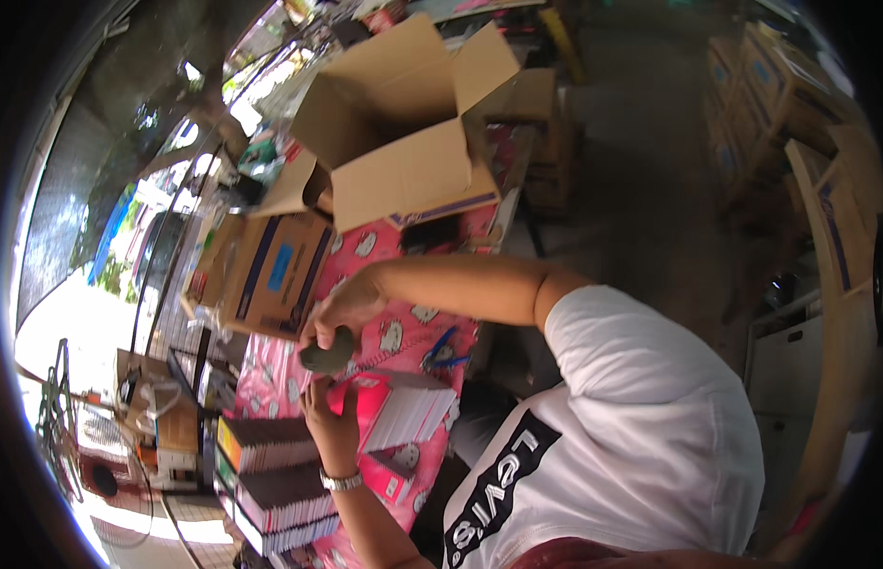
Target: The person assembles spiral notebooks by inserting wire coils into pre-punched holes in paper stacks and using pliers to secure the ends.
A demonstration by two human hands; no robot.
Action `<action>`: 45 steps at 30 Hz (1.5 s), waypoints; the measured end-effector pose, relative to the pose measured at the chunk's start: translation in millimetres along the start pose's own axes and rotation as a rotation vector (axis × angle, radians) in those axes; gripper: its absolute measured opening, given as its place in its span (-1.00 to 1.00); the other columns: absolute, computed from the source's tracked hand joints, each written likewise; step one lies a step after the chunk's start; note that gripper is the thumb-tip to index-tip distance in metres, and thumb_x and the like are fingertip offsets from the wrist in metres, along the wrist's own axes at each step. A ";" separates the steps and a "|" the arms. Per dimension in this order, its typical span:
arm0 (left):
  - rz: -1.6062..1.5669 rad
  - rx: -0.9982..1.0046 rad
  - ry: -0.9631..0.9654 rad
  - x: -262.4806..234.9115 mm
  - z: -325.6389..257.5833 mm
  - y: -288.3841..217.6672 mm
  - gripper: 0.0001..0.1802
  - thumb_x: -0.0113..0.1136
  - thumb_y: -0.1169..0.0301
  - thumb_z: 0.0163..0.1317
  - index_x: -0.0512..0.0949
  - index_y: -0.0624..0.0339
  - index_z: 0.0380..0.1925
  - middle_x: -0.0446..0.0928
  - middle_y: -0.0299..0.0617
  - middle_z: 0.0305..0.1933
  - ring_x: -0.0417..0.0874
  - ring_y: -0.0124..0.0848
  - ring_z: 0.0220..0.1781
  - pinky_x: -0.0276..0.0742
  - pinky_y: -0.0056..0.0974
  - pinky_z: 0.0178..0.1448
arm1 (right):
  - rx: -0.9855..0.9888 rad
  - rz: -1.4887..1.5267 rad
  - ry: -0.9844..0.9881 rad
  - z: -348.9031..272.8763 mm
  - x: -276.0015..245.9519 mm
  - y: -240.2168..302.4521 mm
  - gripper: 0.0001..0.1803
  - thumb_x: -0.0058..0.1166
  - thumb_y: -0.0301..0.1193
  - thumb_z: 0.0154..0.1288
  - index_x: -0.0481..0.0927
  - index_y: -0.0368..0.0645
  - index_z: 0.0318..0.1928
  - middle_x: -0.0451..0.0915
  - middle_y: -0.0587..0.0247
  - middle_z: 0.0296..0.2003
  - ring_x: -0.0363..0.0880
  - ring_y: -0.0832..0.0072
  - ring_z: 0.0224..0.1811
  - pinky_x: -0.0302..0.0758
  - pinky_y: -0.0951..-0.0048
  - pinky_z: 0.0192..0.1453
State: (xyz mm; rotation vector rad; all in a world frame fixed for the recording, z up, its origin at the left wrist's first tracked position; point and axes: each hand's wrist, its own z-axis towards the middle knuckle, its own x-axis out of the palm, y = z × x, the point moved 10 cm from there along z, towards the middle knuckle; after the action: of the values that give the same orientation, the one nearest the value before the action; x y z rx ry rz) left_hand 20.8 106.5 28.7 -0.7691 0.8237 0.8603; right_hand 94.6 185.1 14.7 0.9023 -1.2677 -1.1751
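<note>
Gripping a dark round thing (329, 354), exact kind blurred: one right hand (349, 305), at 1 o'clock from it, fingers closed about its upper edge. Thing positioned above the pink cloth (259, 368); whether it touches the cloth, cannot tell. At 6 o'clock: one left hand (333, 417), watch (342, 482) at wrist, thumb and fingers parted, nothing visible in grasp. Hands near each other, not joined. At 4 o'clock: one pink book (410, 417), beside the left thumb; contact uncertain. At 7 o'clock: dark books (274, 488), stacked. At 3 o'clock: one blue tool (448, 351). At 11 o'clock: one carton (280, 270); past 12, one open box (401, 175). Handling note, by judgement: a firm, level grip on the round thing suits best, left fingers lightly steadying the book's edge, thumb well off the pages.
</note>
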 end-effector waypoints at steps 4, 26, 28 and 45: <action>-0.083 -0.040 0.030 10.5 12.2 -7.3 -0.60 0.34 0.35 0.15 0.49 0.36 -0.10 0.53 0.08 -0.16 0.47 0.10 -0.06 0.39 0.05 0.06 | 0.106 -0.377 -0.070 -9.4 -13.7 -13.1 -0.67 0.21 -0.23 0.21 0.63 -0.13 -0.07 0.60 0.41 -0.30 0.53 0.58 -0.23 0.47 0.44 -0.21; -0.630 -0.317 0.098 12.7 -12.9 67.4 -0.81 0.17 0.50 0.29 0.46 0.36 -0.15 0.51 -0.15 -0.26 0.53 -0.48 -0.35 0.45 -0.32 -0.35 | 0.073 -0.148 -0.133 58.2 -32.3 -38.8 -0.70 0.27 -0.26 0.20 0.68 -0.13 -0.12 0.65 0.42 -0.24 0.51 0.57 -0.17 0.43 0.45 -0.05; -0.512 -0.338 0.108 6.5 -17.9 73.1 -0.82 0.16 0.51 0.29 0.46 0.37 -0.16 0.52 -0.15 -0.29 0.50 -0.48 -0.42 0.45 -0.33 -0.37 | 0.119 -0.707 -0.254 52.4 -66.4 -55.3 -0.57 0.21 -0.04 0.21 0.70 -0.17 -0.20 0.68 0.25 -0.23 0.58 0.42 -0.14 0.47 0.36 0.00; -0.767 -0.549 -0.450 -2.0 -54.0 78.8 -0.67 0.00 0.33 0.49 0.55 0.41 -0.30 0.32 -0.39 -0.52 0.36 -0.66 -0.52 0.62 -0.40 -0.47 | 0.167 -1.590 -0.952 -139.1 -41.9 -234.8 -0.32 0.04 -0.09 0.35 0.29 -0.17 0.36 0.39 -0.01 0.18 0.37 0.06 0.23 0.35 0.05 0.28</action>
State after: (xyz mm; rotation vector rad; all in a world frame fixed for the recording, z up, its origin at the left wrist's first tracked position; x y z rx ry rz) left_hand -64.3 95.3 -13.4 -1.2024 -0.1466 0.5144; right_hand 200.3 161.9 -239.4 1.6385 -1.2304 -3.0284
